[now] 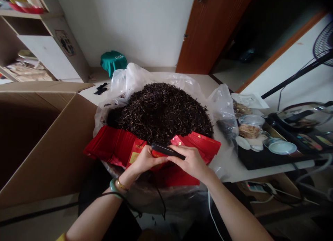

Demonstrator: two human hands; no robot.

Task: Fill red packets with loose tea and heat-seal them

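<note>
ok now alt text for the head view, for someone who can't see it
Two bare hands, left and right, hold a slim black device over shiny red packets, before a heap of dark dried leaves in clear plastic sheeting.

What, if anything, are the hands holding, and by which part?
The right hand grips a black device by its right end. The left hand is at the other end, beside a red packet; which of these it grips cannot be told.
</note>
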